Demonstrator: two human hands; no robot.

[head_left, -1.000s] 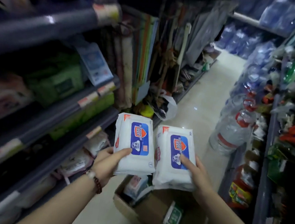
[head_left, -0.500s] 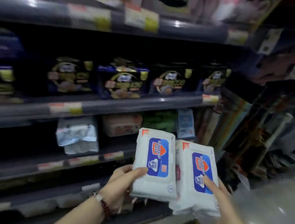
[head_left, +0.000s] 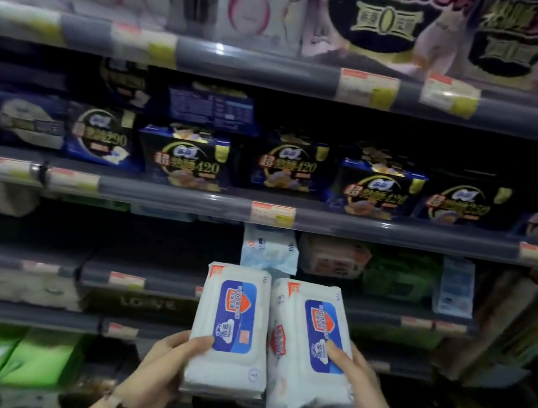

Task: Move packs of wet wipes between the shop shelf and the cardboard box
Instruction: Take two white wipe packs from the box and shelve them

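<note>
Two white wet-wipe packs with blue labels stand side by side, edges touching, at lower centre of the frame in front of the shop shelving. The left pack (head_left: 230,331) is gripped at its lower end by the left hand (head_left: 156,366), thumb across the front. The right pack (head_left: 309,351) is held the same way by the right hand (head_left: 362,393). Their film wrappers look soft and slick, and the contents probably make them moderately heavy and floppy, so holding across the thick lower end seems sound. Beyond them, a pale blue pack (head_left: 270,249) stands on the shelf edge (head_left: 153,282) in mid-frame. Dark blue packets (head_left: 184,157) fill the row above. The cardboard box is not in view.
</note>
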